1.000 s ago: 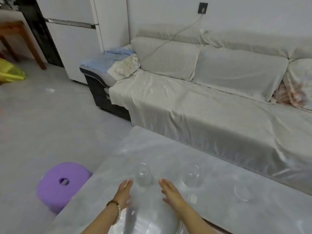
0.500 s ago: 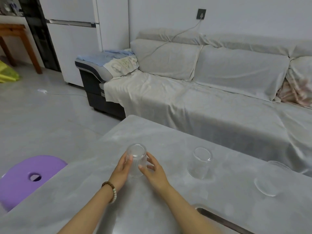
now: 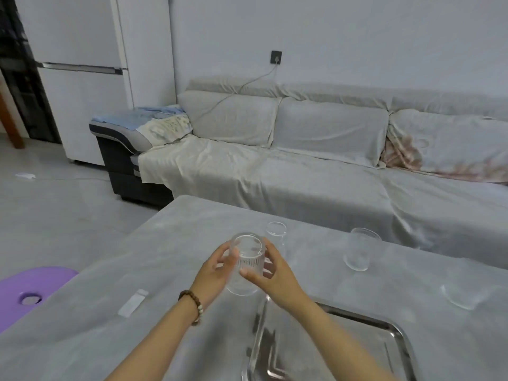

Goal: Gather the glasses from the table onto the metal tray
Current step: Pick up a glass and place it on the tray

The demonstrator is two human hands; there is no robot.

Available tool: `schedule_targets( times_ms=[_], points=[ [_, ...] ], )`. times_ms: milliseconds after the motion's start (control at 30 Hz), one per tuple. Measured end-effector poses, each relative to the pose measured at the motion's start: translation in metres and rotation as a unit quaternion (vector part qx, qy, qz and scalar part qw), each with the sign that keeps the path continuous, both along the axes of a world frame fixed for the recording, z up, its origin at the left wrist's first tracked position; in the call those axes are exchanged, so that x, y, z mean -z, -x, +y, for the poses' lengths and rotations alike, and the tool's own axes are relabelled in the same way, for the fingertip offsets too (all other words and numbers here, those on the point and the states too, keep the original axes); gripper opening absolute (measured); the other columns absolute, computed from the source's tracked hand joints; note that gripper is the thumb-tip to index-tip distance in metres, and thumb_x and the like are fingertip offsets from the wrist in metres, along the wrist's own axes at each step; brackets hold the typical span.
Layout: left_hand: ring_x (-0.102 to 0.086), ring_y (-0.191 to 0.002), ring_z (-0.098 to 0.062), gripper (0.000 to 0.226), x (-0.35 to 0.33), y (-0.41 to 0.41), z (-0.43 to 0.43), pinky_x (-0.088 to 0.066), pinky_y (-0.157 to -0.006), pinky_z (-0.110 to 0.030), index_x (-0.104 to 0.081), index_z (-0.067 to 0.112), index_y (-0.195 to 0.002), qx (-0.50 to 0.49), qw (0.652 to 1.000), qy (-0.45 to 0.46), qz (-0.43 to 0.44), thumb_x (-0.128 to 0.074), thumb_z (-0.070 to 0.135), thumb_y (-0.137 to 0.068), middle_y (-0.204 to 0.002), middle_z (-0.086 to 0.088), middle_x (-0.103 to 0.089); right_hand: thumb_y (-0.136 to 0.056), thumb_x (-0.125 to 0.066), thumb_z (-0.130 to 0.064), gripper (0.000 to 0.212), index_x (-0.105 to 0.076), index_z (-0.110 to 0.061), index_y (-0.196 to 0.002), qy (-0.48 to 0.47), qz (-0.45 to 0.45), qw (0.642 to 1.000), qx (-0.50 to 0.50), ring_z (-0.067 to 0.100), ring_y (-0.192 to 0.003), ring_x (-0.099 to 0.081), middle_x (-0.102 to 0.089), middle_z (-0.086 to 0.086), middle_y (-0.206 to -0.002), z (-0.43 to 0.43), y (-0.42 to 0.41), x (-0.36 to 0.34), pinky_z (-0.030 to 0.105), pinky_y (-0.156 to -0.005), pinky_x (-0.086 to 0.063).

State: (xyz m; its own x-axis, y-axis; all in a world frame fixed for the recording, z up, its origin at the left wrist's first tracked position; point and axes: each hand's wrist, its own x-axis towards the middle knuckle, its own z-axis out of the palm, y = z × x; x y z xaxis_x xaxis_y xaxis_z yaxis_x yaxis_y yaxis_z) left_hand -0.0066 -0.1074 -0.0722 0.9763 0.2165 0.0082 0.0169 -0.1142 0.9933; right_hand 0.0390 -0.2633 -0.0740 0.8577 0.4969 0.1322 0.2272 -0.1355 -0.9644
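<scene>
A clear ribbed glass point(image 3: 247, 264) is held between both hands above the grey table point(image 3: 170, 243), just beyond the near-left corner of the metal tray point(image 3: 395, 334). My left hand point(image 3: 217, 273) grips its left side and my right hand point(image 3: 270, 274) its right side. A second clear glass point(image 3: 276, 232) stands right behind the held one. A third glass point(image 3: 360, 250) stands farther right. A fourth glass point(image 3: 464, 295) lies on its side at the right. The tray holds no glasses in view.
A small white flat object point(image 3: 133, 302) lies on the table at the left. A purple stool point(image 3: 30, 290) stands on the floor to the left. A covered sofa point(image 3: 302, 171) runs along the table's far side, with a white fridge point(image 3: 82, 78) beyond.
Both hands closed on the leftmost glass and lifted it off the table, bringing it nearer to me and toward the tray. The camera tilted up and the tray came into view.
</scene>
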Motion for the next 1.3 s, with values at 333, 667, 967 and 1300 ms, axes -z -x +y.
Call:
schedule_targets(
  times_ms=[333, 667, 967, 1300],
  points=[
    [-0.056, -0.117, -0.004, 0.051, -0.007, 0.021, -0.164, -0.045, -0.097, -0.025, -0.059, 0.042, -0.116, 0.219, 0.976, -0.017, -0.015, -0.042, 0.069, -0.075, -0.124, 0.013, -0.063, -0.064, -0.086, -0.034, 0.067, -0.052, -0.042, -0.121, 0.010, -0.015, 0.986, 0.167, 0.005, -0.103, -0.066, -0.065, -0.012, -0.120, -0.189, 0.066, -0.006, 0.027, -0.085, -0.056],
    [0.008, -0.146, -0.018, 0.064, 0.086, 0.016, -0.188, 0.002, -0.118, -0.042, -0.005, 0.037, -0.148, 0.184, 0.868, -0.456, 0.069, -0.019, 0.061, -0.090, -0.159, 0.008, 0.003, -0.056, -0.087, -0.042, 0.070, -0.051, -0.050, -0.115, 0.021, 0.002, 0.966, 0.256, -0.007, -0.100, -0.062, -0.059, -0.017, -0.120, -0.251, 0.063, 0.039, 0.007, -0.070, -0.051],
    [0.014, -0.146, -0.020, 0.069, 0.112, 0.006, -0.188, 0.013, -0.115, -0.043, 0.005, 0.032, -0.148, 0.175, 0.810, -0.554, 0.075, -0.011, 0.064, -0.088, -0.159, 0.007, 0.012, -0.051, -0.086, -0.050, 0.078, -0.048, -0.046, -0.120, 0.046, 0.000, 0.961, 0.273, -0.006, -0.099, -0.061, -0.057, -0.020, -0.118, -0.247, 0.045, 0.062, 0.001, -0.067, -0.048],
    [0.011, -0.146, -0.019, 0.066, 0.112, 0.006, -0.185, 0.011, -0.116, -0.042, -0.002, 0.032, -0.149, 0.178, 0.816, -0.545, 0.068, -0.014, 0.061, -0.091, -0.160, 0.007, 0.007, -0.061, -0.084, -0.045, 0.067, -0.042, -0.064, -0.110, 0.073, -0.010, 0.961, 0.267, -0.018, -0.099, -0.056, -0.057, -0.038, -0.108, -0.241, 0.048, 0.064, 0.003, -0.071, -0.048]
  ],
)
